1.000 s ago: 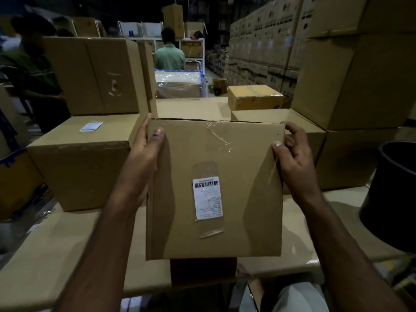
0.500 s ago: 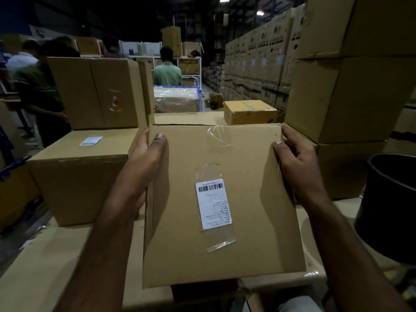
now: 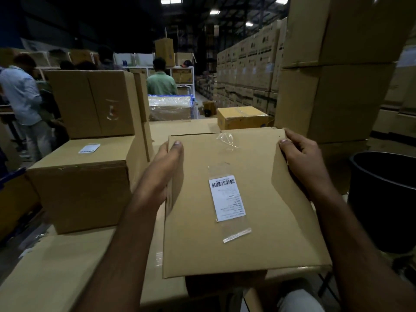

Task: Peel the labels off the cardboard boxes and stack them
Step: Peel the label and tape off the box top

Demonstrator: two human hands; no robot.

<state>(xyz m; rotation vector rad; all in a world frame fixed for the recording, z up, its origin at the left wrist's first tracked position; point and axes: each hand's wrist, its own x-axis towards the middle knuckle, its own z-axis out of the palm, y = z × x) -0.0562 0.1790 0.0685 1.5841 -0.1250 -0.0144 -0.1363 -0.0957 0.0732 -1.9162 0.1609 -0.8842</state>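
A: Head view: how does the box (image 3: 243, 203) sit?

B: Its broad face tips up toward the camera, far edge high. The label (image 3: 227, 198) runs lengthwise from far edge toward near edge, barcode end farthest.

A: And the grip?

B: The left hand (image 3: 165, 167) and right hand (image 3: 302, 158) clasp the upper side edges, thumbs curled over the face.

A: Room around it?

B: It is above the tabletop (image 3: 67, 271); a stacked box (image 3: 81, 190) left, a black bin (image 3: 385, 199) right.
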